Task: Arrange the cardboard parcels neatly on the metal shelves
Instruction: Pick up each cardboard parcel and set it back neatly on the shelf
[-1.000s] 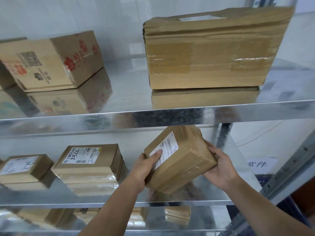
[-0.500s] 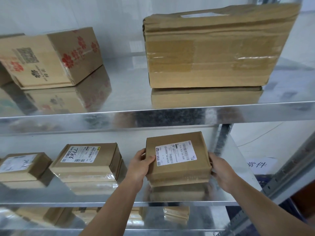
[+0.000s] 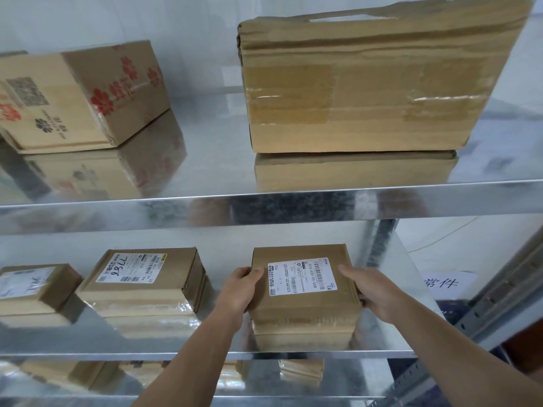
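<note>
Cardboard parcel (image 3: 305, 284) sits flat on the middle shelf (image 3: 205, 352), label up. Left hand (image 3: 239, 287) and right hand (image 3: 371, 292) grip its sides, fingers curled round the edges.

Bare left hand (image 3: 238, 289), bare right hand (image 3: 373, 292), left forearm (image 3: 191, 359) and right forearm (image 3: 458, 353) unclothed to the frame's lower edge, slim wrists

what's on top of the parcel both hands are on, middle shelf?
A white shipping label lies on the parcel, nothing stacked. The left hand and right hand hide its top side edges.
</note>
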